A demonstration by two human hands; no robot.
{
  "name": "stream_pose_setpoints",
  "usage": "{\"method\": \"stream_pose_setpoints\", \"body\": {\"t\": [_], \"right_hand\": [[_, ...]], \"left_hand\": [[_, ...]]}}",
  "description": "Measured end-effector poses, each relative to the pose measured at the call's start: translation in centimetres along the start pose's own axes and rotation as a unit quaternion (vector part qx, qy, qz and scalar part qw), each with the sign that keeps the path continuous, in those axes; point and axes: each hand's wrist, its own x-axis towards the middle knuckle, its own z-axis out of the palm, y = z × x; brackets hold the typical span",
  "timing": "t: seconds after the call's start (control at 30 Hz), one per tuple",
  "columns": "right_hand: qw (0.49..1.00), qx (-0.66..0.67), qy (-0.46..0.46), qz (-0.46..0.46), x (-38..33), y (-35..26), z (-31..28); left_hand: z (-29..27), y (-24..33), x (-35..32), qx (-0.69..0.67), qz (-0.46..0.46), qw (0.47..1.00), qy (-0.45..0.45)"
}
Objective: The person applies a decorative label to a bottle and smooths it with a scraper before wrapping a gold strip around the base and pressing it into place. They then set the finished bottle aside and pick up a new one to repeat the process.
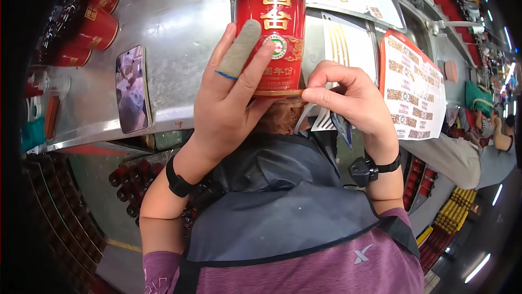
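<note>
A glossy red bottle (277,8) with gold lettering, a round green-and-white emblem and a gold band round its base stands or is held upright in front of me. My left hand (228,87) is closed on its lower left side, fingers up across the front. A grey cloth finger cover (242,49) with a blue edge sits on one finger. My right hand (348,95) has thumb and forefinger pinched together at the bottle's lower right corner, by the gold band. Whatever lies between those fingertips is too small to make out.
Several red bottles (89,22) stand at the far left of the metal table (179,5). A phone (132,90) lies nearby. Sheets of gold labels (413,90) lie at the right, some behind the bottle. Crates of bottles (136,185) are below. Other people (503,133) are at far right.
</note>
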Motion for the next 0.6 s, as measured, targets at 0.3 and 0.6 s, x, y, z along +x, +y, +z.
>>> {"method": "stream_pose_setpoints", "body": {"t": [0.3,0.6], "right_hand": [[0.999,-0.047,0.015,-0.009,-0.5,0.0,-0.6],[0.998,-0.054,0.023,0.000,0.2,0.7,-0.1]], "left_hand": [[0.1,0.0,-0.8,-0.053,-0.049,0.997,0.006],[-0.2,-0.2,-0.8,-0.063,-0.033,0.997,0.001]]}}
